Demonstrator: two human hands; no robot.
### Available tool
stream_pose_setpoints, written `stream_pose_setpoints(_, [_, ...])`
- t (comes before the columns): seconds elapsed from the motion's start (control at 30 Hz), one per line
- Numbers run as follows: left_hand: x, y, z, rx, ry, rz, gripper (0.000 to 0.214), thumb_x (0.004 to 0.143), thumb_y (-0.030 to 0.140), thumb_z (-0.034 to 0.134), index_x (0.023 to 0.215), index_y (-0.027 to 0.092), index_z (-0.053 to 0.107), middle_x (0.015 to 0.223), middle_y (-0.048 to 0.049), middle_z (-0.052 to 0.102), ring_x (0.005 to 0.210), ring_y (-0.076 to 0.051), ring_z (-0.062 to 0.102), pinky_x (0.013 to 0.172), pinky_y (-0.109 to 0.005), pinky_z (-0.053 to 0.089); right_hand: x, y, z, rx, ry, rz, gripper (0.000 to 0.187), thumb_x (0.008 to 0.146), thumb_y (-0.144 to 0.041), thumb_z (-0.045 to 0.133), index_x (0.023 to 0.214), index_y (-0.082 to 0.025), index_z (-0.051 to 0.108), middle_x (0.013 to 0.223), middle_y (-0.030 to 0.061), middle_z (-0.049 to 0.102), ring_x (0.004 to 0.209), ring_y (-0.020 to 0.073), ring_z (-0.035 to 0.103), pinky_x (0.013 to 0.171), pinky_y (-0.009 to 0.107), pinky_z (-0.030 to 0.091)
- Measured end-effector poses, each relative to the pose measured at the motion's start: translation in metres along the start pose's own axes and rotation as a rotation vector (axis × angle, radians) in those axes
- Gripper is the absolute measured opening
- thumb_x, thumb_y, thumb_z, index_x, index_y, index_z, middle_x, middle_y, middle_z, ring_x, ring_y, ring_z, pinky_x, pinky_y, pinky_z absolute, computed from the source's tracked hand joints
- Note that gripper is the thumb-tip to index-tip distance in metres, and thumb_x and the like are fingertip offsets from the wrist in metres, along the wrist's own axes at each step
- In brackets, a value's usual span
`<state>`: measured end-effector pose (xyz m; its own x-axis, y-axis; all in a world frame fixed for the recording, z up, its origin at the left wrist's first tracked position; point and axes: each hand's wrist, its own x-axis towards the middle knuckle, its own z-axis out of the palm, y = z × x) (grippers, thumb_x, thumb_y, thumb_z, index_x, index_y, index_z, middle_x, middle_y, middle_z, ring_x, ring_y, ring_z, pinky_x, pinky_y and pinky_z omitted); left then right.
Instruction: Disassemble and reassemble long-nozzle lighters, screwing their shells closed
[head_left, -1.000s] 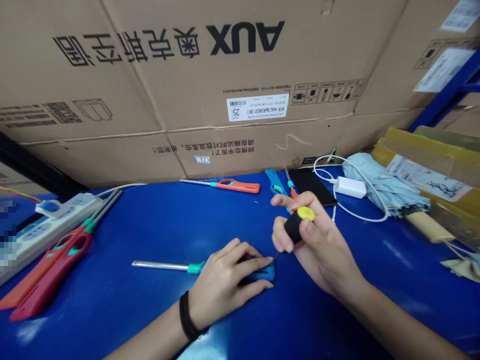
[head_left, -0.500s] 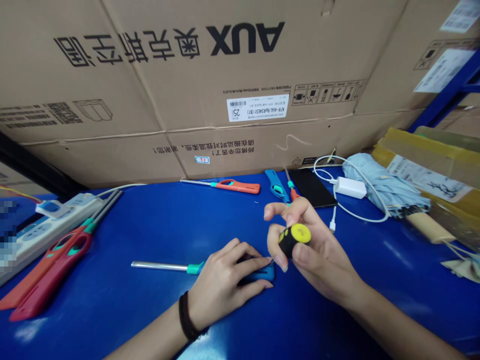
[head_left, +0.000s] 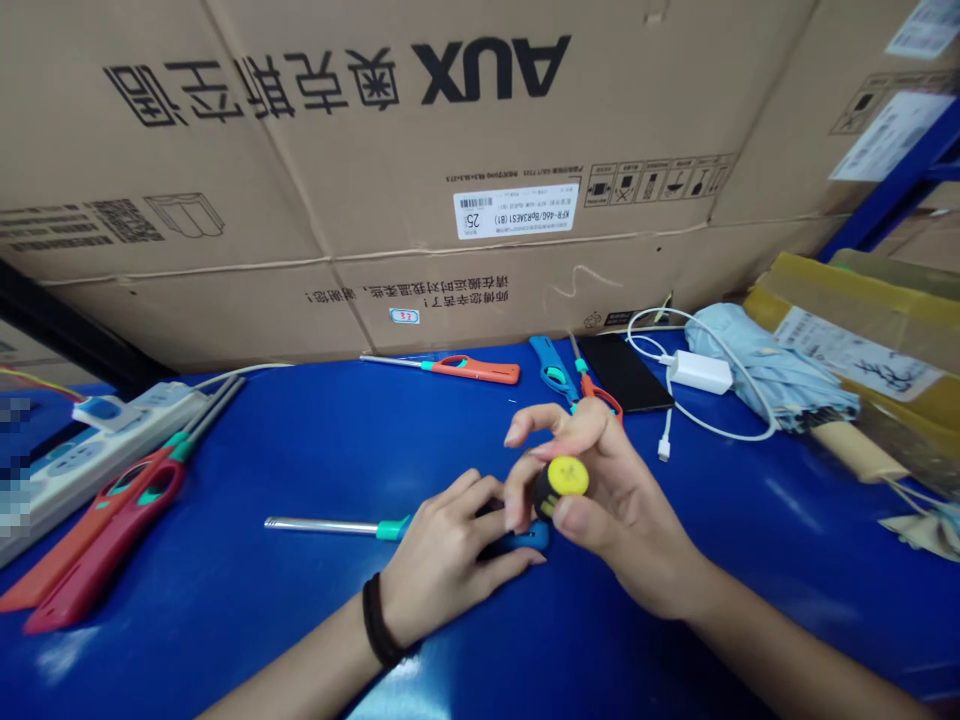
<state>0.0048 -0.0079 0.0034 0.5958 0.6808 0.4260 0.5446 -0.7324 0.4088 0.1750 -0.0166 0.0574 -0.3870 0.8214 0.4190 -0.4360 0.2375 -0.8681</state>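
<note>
Blue lighter [head_left: 531, 537], away from table's far edge [head_left: 322, 372].
My left hand [head_left: 454, 545] clasped it; right hand [head_left: 619, 520] pinched yellow-capped handle [head_left: 568, 476].

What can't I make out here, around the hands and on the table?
All in the head view:
- Lower end of the yellow-capped tool: hidden behind its handle and the right hand.
- Middle of the blue lighter: covered by the left hand.
- Near end of the power strip: cut off by the left edge.
- White label's finest print: too small.
</note>
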Motion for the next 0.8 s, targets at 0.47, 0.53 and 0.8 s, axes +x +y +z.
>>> stream_pose_setpoints(0.47, [0.000,-0.001,0.000,0.024,0.027,0.047,0.028,0.080,0.038,0.067,0.105,0.026,0.066,0.092,-0.0028,0.065,0.083,-0.017,0.058,0.071,-0.029,0.051,0.003,0.004,-0.013,-0.070,0.037,0.019,0.027,0.093,-0.048,0.043,0.098,-0.027,0.059,0.099,0.0028,0.054,0.077,0.0129,0.052,0.073,0.029,0.044])
stream_pose_setpoints(0.53, [0.000,0.000,0.000,0.030,0.022,0.044,0.024,0.081,0.038,0.066,0.101,0.026,0.067,0.092,-0.0027,0.065,0.083,-0.018,0.058,0.070,-0.029,0.051,0.003,0.004,-0.011,-0.062,0.038,0.007,0.017,0.090,-0.042,0.052,0.099,-0.028,0.055,0.111,0.0024,0.052,0.072,0.0105,0.054,0.074,0.031,0.046])
stream_pose_setpoints(0.8, [0.000,0.001,-0.001,-0.010,-0.006,0.017,0.017,0.085,0.037,0.061,0.094,0.025,0.067,0.092,-0.0018,0.065,0.082,-0.018,0.057,0.069,-0.029,0.050,-0.003,0.003,0.001,-0.005,0.053,-0.055,0.026,0.080,-0.024,0.068,0.094,-0.029,0.047,0.102,-0.0023,0.052,0.064,0.0075,0.051,0.061,0.025,0.045])
